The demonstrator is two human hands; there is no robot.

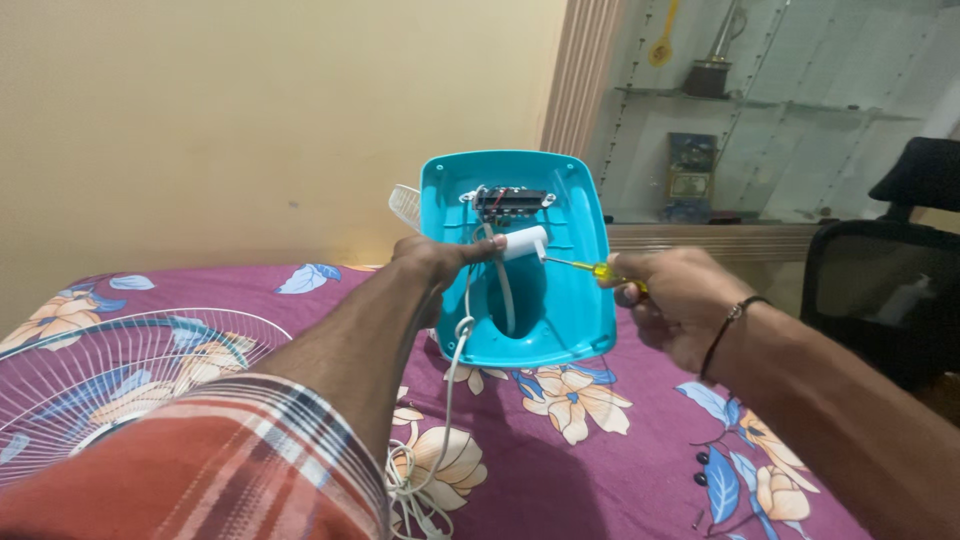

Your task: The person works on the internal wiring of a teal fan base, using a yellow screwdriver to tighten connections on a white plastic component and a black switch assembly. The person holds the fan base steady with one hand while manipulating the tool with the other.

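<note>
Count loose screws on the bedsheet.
2 visible, small and blurry: loose screws lie together on the bedsheet at bottom right, below the right forearm. Others may be hidden.

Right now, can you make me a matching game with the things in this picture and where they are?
Things:
1. small white plastic cylinder
2. yellow-handled screwdriver
3. white wire fan grille
4. turquoise plastic fan base

Places:
A. lying flat on the flowered purple bedsheet, at the left
B. pinched in the left hand
C. propped upright, open side facing the camera
D. gripped in the right hand

Pairs: 1-B, 2-D, 3-A, 4-C
</note>
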